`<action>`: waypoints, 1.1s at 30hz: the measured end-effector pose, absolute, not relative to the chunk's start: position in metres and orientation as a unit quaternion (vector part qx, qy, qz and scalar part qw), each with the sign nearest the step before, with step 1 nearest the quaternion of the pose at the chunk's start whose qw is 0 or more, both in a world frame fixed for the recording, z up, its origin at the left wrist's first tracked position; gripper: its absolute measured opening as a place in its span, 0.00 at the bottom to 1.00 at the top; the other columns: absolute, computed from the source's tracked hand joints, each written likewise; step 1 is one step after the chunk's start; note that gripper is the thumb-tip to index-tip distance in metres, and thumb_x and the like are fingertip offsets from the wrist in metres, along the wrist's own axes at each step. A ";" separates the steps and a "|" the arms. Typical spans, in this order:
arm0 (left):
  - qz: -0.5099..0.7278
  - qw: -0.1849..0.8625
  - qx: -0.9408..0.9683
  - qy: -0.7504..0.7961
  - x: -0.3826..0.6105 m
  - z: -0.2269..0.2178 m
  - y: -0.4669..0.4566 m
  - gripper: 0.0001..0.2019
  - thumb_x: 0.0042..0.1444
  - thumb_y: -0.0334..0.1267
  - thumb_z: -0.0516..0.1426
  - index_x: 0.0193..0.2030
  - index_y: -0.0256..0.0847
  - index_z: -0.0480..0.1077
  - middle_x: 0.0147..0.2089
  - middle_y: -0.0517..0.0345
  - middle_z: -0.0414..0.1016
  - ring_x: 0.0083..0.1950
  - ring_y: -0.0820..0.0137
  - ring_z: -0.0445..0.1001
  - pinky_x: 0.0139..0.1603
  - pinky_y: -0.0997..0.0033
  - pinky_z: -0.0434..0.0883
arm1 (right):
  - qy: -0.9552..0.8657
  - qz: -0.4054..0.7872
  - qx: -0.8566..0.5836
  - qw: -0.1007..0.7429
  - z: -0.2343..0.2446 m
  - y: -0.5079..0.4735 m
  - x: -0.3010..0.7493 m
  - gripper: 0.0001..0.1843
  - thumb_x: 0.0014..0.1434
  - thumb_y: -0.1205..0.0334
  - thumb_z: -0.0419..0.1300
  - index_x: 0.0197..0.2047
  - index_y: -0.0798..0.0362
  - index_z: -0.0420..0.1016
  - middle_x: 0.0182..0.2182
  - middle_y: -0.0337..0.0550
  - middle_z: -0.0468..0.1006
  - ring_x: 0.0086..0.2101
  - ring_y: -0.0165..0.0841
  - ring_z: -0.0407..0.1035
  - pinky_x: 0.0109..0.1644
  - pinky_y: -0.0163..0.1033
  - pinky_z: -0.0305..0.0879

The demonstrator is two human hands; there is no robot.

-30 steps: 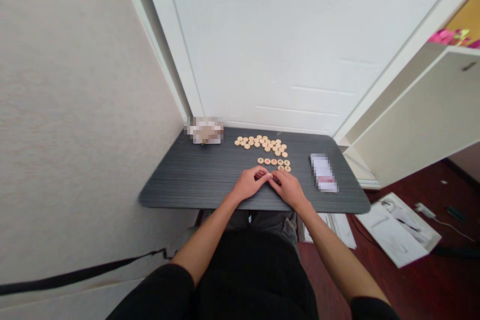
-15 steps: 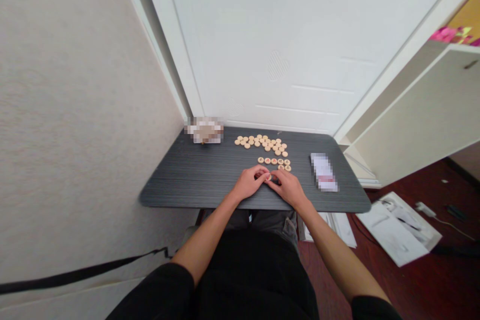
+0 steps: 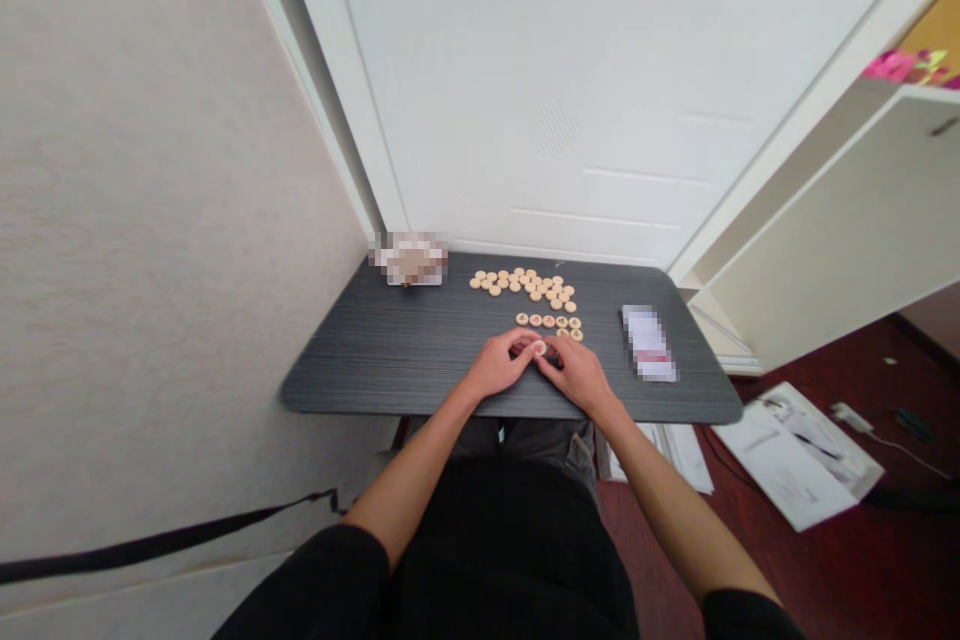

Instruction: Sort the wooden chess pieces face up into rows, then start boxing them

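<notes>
Between my hands is a round wooden Chinese chess piece (image 3: 540, 348) with a red mark on its face. My left hand (image 3: 502, 362) grips it from the left, fingers curled and thumb against it. From the right, my right hand (image 3: 575, 370) pinches the same piece. Just beyond my fingers lies a row of chess pieces (image 3: 549, 322) with red and dark characters facing up. A shorter second row (image 3: 576, 335) sits in front of its right end, partly hidden by my right hand. Farther back is a loose cluster of pale pieces (image 3: 525, 282).
The dark grey table (image 3: 375, 360) backs onto a white door (image 3: 600, 70). A blurred object (image 3: 410, 260) occupies its far left corner. A blurred white and red rectangular item (image 3: 649, 344) lies at the right. On the floor to the right is an open white box (image 3: 802, 460).
The held chess piece has turned a little and moved slightly away from me between my fingers. The pieces in the rows and the cluster have stayed in place.
</notes>
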State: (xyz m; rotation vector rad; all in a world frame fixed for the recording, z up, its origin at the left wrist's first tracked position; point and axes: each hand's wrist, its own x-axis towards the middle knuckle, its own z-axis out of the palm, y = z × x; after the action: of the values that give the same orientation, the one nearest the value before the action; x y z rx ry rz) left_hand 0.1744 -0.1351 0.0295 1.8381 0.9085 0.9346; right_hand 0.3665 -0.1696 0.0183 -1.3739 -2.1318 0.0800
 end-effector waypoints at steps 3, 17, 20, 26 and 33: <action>0.377 0.429 0.738 0.359 0.174 0.030 -0.136 0.14 0.64 0.46 0.56 0.51 0.43 0.74 0.46 0.54 0.82 0.47 0.66 0.81 0.52 0.65 0.75 | -0.801 0.030 -0.518 0.299 0.018 -0.169 0.367 0.14 0.68 0.53 0.57 0.51 0.51 0.74 0.36 0.44 0.79 0.36 0.35 0.73 0.42 0.38 0.67; 0.382 0.428 0.727 0.378 0.175 0.026 -0.135 0.13 0.62 0.49 0.58 0.47 0.44 0.73 0.42 0.56 0.82 0.44 0.66 0.81 0.49 0.66 0.76 | -0.806 0.034 -0.512 0.297 0.019 -0.171 0.367 0.14 0.68 0.54 0.57 0.53 0.49 0.74 0.37 0.45 0.79 0.35 0.35 0.73 0.42 0.38 0.68; 0.390 0.432 0.719 0.380 0.174 0.025 -0.134 0.13 0.61 0.49 0.59 0.45 0.43 0.73 0.42 0.56 0.82 0.44 0.66 0.81 0.48 0.66 0.76 | -0.806 0.032 -0.513 0.295 0.021 -0.172 0.367 0.14 0.69 0.53 0.56 0.52 0.49 0.74 0.38 0.45 0.79 0.35 0.35 0.73 0.41 0.37 0.68; 0.386 0.436 0.717 0.383 0.174 0.028 -0.135 0.12 0.61 0.48 0.59 0.42 0.42 0.72 0.39 0.57 0.82 0.40 0.67 0.81 0.45 0.68 0.76 | -0.805 0.032 -0.513 0.296 0.022 -0.172 0.367 0.16 0.67 0.48 0.58 0.50 0.50 0.75 0.36 0.45 0.78 0.34 0.34 0.72 0.40 0.37 0.67; 0.377 0.428 0.724 0.389 0.174 0.031 -0.136 0.13 0.63 0.48 0.57 0.45 0.42 0.73 0.40 0.57 0.83 0.41 0.67 0.82 0.47 0.67 0.75 | -0.800 0.022 -0.518 0.303 0.016 -0.170 0.367 0.14 0.68 0.51 0.57 0.49 0.50 0.75 0.35 0.44 0.78 0.34 0.34 0.72 0.40 0.37 0.67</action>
State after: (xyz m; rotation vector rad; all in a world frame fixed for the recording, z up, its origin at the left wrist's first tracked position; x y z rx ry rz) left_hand 0.1736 -0.1360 0.0306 1.8070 0.9707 0.9420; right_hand 0.3675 -0.1697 0.0164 -1.3725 -2.1204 0.0587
